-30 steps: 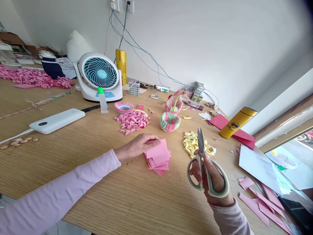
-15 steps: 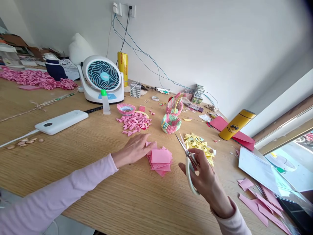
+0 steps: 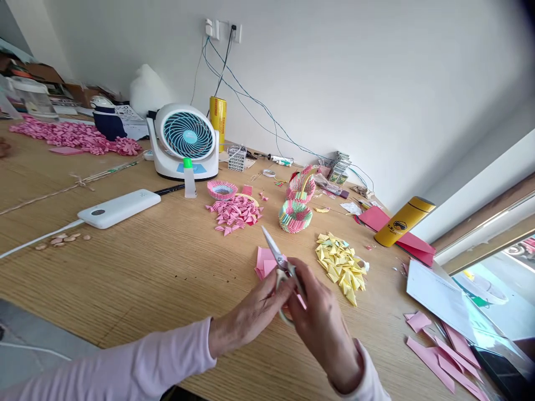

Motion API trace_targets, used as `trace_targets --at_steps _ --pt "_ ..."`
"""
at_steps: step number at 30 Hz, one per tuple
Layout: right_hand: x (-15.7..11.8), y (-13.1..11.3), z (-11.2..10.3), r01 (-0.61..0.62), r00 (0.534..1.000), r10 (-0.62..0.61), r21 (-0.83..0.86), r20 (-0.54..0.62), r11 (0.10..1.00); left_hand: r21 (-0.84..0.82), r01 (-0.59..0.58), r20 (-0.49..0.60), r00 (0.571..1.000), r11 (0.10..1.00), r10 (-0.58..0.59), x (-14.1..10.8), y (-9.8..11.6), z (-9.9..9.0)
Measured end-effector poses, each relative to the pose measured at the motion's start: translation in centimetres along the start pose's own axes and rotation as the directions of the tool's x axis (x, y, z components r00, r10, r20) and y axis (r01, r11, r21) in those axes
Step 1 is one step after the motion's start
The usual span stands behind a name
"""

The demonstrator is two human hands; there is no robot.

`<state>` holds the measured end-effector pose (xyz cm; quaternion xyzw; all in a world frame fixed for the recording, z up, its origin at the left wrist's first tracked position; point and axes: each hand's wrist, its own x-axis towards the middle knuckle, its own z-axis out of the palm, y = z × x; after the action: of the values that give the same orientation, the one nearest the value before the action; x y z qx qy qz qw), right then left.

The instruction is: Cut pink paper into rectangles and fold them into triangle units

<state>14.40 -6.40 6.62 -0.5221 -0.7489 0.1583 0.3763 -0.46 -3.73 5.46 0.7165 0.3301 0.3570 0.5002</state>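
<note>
My right hand (image 3: 320, 314) grips a pair of scissors (image 3: 272, 245) with pale handles, the blades pointing up and away to the left, close together. Against the handles, my left hand (image 3: 246, 314) has its thumb and fingers closed on the near side of the loops. A bit of pink shows between the hands, too small to make out. Just beyond them lies a stack of pink paper pieces (image 3: 264, 260), partly hidden by my hands and the scissors. Yellow folded paper pieces (image 3: 340, 264) lie to the right, and pink folded pieces (image 3: 234, 213) farther back.
Paper baskets (image 3: 295, 216) stand behind the stack. A white fan (image 3: 186, 139), glue bottle (image 3: 189, 181) and power bank (image 3: 119, 209) are at left. A yellow flask (image 3: 403, 221) and pink paper strips (image 3: 438, 356) lie right. Part of another person's hand (image 3: 3, 148) shows far left.
My left hand has come off the pink stack, moving right and nearer to the scissors' handles. My right hand has brought the scissors left, and the blades have closed together.
</note>
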Motion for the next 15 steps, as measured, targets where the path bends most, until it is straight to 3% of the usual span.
trace_targets --at_steps 4,6,8,9,12,15 --pt "1.1 -1.8 2.3 0.14 0.987 -0.133 -0.084 0.088 0.987 0.011 0.061 -0.157 0.986 0.998 -0.059 -1.5 -0.4 -0.5" --pt "1.5 -1.9 2.6 0.198 0.973 -0.175 -0.16 0.15 0.967 0.095 0.101 -0.112 0.99 0.99 -0.09 -3.0 -0.3 -1.8" --pt "1.9 -1.7 2.7 0.252 0.961 -0.214 -0.239 0.176 0.938 0.326 0.097 -0.004 0.995 0.94 -0.101 -4.8 0.0 -3.2" --pt "2.1 -1.6 2.7 0.272 0.957 -0.228 -0.278 0.179 0.921 0.46 0.095 0.0 0.994 0.883 -0.107 -5.6 0.2 -3.8" --pt "2.7 -1.5 2.9 0.292 0.949 -0.219 -0.37 0.227 0.882 0.668 0.009 -0.08 0.995 0.744 0.06 -7.2 0.6 -4.8" --pt "3.1 -1.6 3.9 0.265 0.934 -0.16 -0.322 0.318 0.909 0.805 -0.056 -0.104 0.967 0.591 0.233 -7.3 -0.2 -5.4"
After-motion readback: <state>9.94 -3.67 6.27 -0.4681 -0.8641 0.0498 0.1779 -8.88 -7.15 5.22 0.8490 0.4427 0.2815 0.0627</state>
